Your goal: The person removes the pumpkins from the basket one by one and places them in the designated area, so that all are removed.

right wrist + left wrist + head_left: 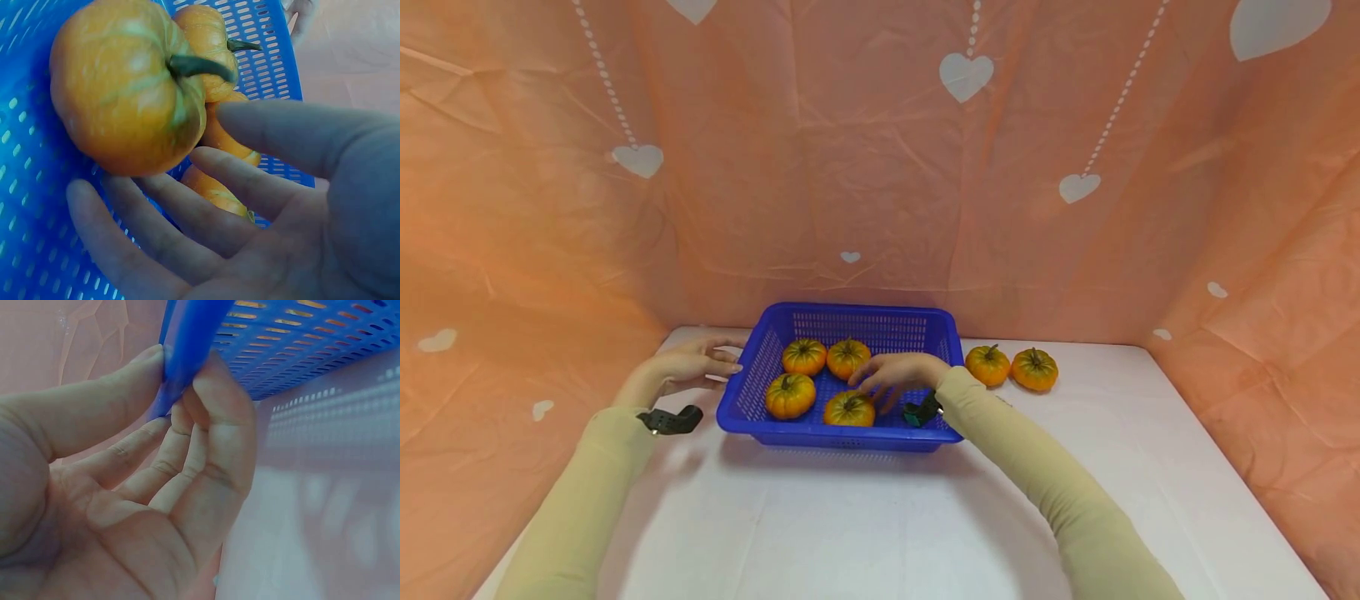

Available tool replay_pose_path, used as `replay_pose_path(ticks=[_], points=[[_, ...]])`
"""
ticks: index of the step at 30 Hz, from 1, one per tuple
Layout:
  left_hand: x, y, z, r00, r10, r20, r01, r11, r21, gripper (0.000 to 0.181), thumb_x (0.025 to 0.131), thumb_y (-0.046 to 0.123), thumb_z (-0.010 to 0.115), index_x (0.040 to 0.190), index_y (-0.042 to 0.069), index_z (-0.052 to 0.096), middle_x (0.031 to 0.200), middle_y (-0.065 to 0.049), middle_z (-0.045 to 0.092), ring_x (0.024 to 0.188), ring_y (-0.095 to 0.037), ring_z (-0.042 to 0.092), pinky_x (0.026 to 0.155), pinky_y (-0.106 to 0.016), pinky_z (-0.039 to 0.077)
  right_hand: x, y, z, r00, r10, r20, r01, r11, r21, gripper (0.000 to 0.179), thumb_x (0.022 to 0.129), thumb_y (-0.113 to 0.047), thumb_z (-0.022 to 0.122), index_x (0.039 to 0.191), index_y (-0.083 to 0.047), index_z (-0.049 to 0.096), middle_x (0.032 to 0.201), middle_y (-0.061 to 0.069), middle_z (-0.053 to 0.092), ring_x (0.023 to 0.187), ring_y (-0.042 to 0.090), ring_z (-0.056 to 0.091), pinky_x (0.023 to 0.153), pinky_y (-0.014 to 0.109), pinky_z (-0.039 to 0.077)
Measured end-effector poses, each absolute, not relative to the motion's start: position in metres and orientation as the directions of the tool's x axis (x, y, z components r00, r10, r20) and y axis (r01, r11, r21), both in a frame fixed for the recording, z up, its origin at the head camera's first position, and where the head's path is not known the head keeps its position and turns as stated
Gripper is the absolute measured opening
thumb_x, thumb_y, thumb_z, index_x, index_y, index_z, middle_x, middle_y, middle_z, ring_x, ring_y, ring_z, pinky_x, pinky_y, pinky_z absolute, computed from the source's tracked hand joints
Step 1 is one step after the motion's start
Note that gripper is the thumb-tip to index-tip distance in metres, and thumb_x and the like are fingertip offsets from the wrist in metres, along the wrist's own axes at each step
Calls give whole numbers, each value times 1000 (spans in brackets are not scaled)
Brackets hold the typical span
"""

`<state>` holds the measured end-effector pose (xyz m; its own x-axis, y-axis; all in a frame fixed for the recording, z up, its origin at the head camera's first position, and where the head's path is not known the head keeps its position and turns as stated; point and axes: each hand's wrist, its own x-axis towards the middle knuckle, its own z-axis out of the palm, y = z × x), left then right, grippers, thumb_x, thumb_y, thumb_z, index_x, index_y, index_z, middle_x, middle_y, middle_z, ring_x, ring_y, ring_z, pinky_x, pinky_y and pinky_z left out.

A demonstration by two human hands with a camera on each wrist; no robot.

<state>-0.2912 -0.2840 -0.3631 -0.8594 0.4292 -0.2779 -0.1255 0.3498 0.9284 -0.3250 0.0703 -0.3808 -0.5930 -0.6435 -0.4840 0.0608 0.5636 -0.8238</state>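
A blue perforated plastic basket (857, 310) holds several small orange pumpkins. At its left side my left hand (696, 363) pinches the rim; the left wrist view shows the thumb on one side of the rim (190, 344) and curled fingers on the other. Inside the basket, my right hand (898, 372) has its fingers spread beside the front pumpkin (850, 409). In the right wrist view this pumpkin (125, 87), with a dark green stem, sits just past the loosely extended fingertips. Behind and left of it are other pumpkins (790, 395).
Two more pumpkins, one (987, 366) near the basket and another (1034, 370) beside it, sit on the white table (850, 517) to the right. A pinkish-orange cloth (880, 183) with white hearts hangs around the table's back and sides.
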Motion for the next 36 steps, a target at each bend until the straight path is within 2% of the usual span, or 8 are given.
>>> replay_pose_path(ticks=[8,14,25,33,36], points=[[-290,-284,-362,-857,437,-274,-132,328,935,62,95,4,56,143,-10,20,119,-20,57,96,-22,63,87,-42,51,-327,69,-383,-534,-674,-510,35,585,-810,44,93,-10,62,135,-6,52,124,11,56,103,26,59,85,47,52],[-290,-284,-362,-857,437,-271,-129,327,936,61,95,4,56,144,-10,20,118,-20,57,95,-23,63,87,-44,51,-327,68,-386,-521,-685,-508,4,594,-805,45,92,-13,65,135,-8,53,121,8,57,103,24,59,86,47,51],[-291,-285,-365,-860,434,-267,-129,321,938,58,96,4,55,143,-9,23,113,-16,60,94,-23,64,84,-41,53,-325,67,-385,-504,-701,-505,12,579,-815,45,92,-7,63,135,-6,51,123,11,54,105,25,58,86,43,52],[-293,-285,-365,-857,444,-262,-122,318,940,58,96,3,55,142,-10,24,111,-14,61,94,-23,64,83,-41,53,-324,65,-384,-506,-707,-494,15,566,-825,40,91,-5,62,130,-3,52,116,10,56,96,23,60,83,43,53],[-292,-285,-364,-851,460,-256,-114,313,943,58,96,4,54,142,-11,22,112,-14,61,93,-22,64,82,-40,54,-324,66,-384,-502,-715,-486,13,555,-832,40,92,-4,61,130,-2,51,117,11,55,97,22,60,84,41,53]])
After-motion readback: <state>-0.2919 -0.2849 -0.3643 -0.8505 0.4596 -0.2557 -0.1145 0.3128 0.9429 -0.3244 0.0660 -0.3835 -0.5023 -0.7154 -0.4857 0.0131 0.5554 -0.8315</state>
